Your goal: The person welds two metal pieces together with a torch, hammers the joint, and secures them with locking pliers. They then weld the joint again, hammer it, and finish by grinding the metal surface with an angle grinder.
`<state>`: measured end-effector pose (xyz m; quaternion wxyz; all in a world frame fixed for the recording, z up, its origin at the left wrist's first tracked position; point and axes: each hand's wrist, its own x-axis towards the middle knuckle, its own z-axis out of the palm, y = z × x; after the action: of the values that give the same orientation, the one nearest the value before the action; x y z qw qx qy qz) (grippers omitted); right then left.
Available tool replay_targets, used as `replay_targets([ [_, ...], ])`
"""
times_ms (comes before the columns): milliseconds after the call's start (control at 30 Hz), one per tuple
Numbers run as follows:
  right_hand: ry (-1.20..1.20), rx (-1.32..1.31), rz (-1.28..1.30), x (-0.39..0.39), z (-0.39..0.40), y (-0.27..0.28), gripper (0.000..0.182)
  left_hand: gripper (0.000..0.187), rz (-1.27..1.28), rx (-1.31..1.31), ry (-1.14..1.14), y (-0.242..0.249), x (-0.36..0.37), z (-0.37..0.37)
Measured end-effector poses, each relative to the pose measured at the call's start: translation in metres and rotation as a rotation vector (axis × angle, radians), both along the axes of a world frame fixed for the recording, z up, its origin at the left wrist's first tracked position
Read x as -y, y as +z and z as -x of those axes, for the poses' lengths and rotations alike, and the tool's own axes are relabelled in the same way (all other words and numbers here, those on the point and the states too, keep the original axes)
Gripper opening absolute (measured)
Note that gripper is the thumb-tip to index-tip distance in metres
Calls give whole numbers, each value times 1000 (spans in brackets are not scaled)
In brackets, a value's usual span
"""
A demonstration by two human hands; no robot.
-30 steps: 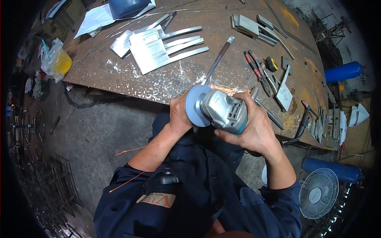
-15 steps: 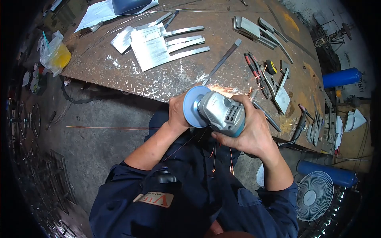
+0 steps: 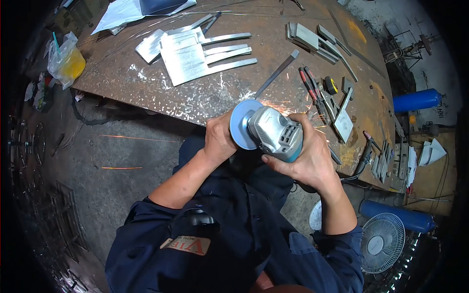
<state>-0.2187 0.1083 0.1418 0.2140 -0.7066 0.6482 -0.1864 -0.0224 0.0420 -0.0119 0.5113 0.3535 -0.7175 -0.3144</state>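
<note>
My right hand is closed around the body of an angle grinder, its fingers behind and thumb on the near side. The grinder's pale blue-grey disc faces left, and sparks spray from behind it over the table. My left hand is closed just left of the disc, which hides its fingertips. A narrow dark metal bar slants up and right from behind the disc, in line with my left hand; the gripped end is hidden.
The rusty steel table carries flat metal plates, stacked metal pieces, red-handled pliers and a yellow-black tape measure. A plastic bag hangs by the left edge. A fan stands at lower right, near blue cylinders.
The grinder has shifted slightly right and up relative to the left hand's side, still throwing sparks. The dark bar's far tip has moved a little right. The view has shifted slightly.
</note>
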Motion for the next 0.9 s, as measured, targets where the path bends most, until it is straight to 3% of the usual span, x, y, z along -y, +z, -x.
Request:
replay_targets([
  [133,74,-7,-38,-4,-3,2,89,56,109,-54,-26,-3,3,0],
  [900,13,22,-37,-2,0,2,88,48,12,-3,7,4,-1,1],
])
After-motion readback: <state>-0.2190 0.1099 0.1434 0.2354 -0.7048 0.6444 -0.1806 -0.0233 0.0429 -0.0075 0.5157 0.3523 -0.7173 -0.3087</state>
